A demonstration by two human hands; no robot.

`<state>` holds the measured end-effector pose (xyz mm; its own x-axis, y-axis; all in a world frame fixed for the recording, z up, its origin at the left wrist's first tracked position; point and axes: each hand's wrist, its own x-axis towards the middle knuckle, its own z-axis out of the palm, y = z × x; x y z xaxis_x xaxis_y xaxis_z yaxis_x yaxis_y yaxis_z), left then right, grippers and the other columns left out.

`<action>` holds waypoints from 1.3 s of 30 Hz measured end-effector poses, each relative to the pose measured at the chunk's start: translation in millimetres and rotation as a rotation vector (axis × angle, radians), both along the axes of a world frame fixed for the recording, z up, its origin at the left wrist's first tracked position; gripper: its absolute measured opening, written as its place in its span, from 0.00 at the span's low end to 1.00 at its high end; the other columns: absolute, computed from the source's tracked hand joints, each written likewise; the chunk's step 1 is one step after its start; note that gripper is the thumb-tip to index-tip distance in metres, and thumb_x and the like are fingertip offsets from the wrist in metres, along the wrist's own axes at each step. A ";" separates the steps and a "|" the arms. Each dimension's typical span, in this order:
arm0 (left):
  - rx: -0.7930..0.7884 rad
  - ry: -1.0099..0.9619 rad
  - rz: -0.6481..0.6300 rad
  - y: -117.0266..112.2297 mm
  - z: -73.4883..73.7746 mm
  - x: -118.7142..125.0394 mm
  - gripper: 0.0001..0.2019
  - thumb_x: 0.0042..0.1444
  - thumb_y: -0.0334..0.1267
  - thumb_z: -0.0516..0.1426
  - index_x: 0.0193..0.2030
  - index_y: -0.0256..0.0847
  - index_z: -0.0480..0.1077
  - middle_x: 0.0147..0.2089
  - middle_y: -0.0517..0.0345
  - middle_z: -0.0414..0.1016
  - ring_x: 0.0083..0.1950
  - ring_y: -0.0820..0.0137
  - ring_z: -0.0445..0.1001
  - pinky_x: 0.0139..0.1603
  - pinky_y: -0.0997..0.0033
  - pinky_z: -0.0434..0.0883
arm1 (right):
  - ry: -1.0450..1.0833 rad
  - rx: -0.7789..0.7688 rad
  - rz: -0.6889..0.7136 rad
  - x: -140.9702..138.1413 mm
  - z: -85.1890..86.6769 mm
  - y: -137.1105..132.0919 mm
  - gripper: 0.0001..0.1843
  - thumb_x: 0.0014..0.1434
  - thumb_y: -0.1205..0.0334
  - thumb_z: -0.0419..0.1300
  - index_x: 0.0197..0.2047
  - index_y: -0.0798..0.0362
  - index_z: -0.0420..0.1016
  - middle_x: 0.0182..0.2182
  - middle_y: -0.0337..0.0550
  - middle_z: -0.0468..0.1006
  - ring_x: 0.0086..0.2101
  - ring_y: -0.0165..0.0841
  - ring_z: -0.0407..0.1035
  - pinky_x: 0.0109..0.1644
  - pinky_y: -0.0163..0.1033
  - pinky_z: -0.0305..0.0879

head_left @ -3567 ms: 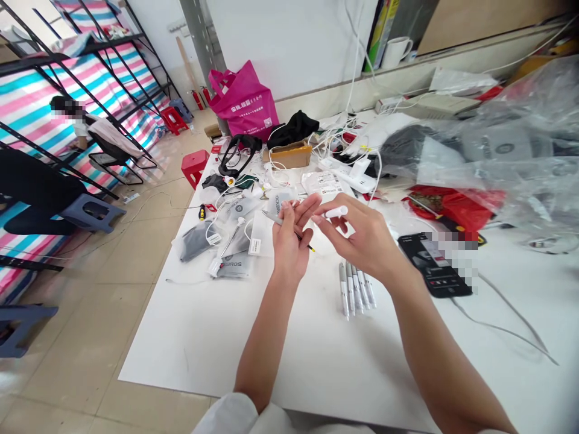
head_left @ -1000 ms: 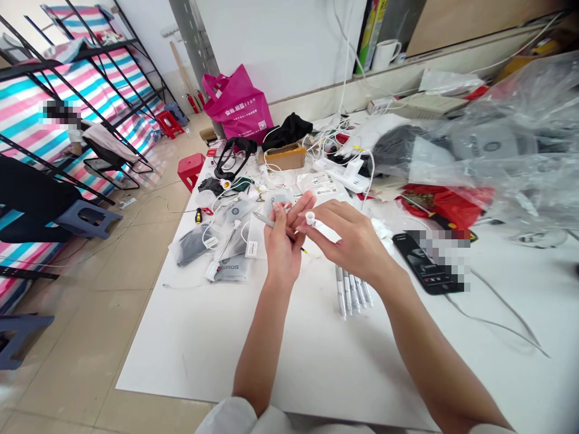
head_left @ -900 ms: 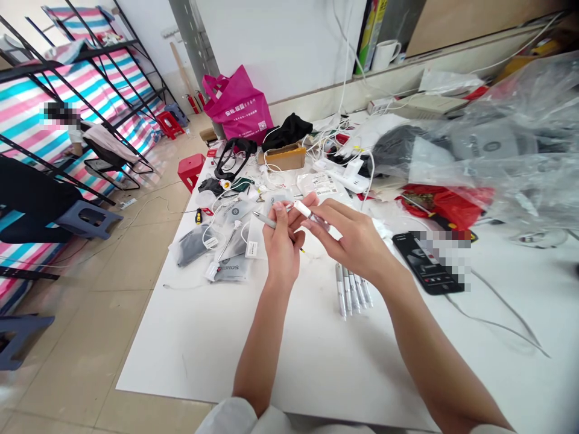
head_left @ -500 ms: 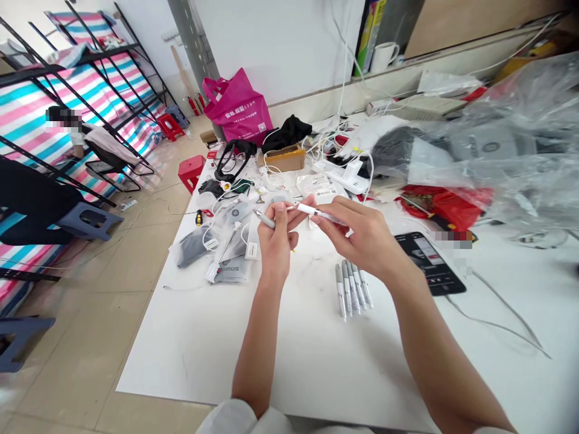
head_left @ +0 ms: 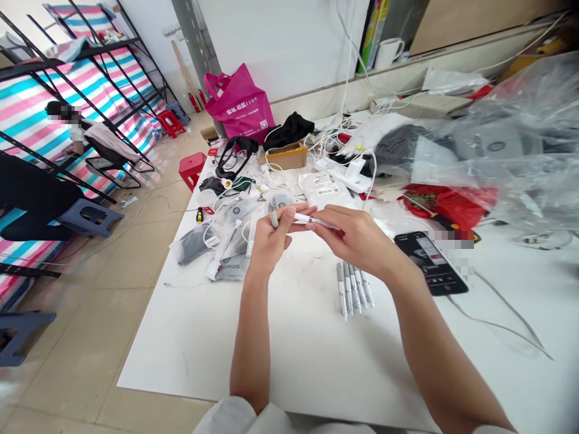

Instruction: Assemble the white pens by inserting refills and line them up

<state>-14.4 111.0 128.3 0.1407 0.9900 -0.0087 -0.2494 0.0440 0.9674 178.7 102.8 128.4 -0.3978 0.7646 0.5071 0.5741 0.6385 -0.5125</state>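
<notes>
Clenching a slim silver pen (head_left: 273,217) in the left hand (head_left: 269,244) grip, right hand (head_left: 357,239) grip pinching a white plastic tube (head_left: 313,220), silver pens (head_left: 353,295) lying lower right on the white bench (head_left: 280,355)

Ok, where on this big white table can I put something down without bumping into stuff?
The widest bare patch of the white table is nearest the person, below the left hand and right hand, left of the silver pens. A narrower strip runs between those pens and the black phone. It's crowded farther back, around the bagged pouches and white cables.
</notes>
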 end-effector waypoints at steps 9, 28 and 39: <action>-0.028 0.003 -0.012 11.9 -13.2 -6.2 0.27 0.66 0.62 0.62 0.54 0.38 0.82 0.57 0.37 0.84 0.43 0.61 0.88 0.18 0.80 0.44 | 0.138 -0.268 -0.033 -8.5 -3.7 3.3 0.17 0.77 0.50 0.53 0.43 0.51 0.75 0.27 0.36 0.71 0.26 0.29 0.60 0.33 0.38 0.53; 0.213 -0.659 0.548 24.9 -22.1 -33.5 0.14 0.75 0.49 0.57 0.43 0.45 0.80 0.33 0.63 0.75 0.23 0.82 0.61 0.12 0.82 0.50 | -0.027 -0.542 0.328 -26.0 -17.2 4.7 0.15 0.77 0.46 0.51 0.42 0.47 0.65 0.27 0.32 0.64 0.28 0.29 0.58 0.35 0.38 0.51; 0.151 -0.676 0.595 16.2 -5.0 -19.7 0.16 0.76 0.47 0.55 0.41 0.42 0.78 0.31 0.64 0.70 0.21 0.83 0.58 0.12 0.81 0.48 | -0.051 -0.537 0.320 -25.8 -16.4 4.3 0.16 0.77 0.46 0.51 0.42 0.47 0.66 0.26 0.32 0.64 0.27 0.30 0.57 0.34 0.38 0.50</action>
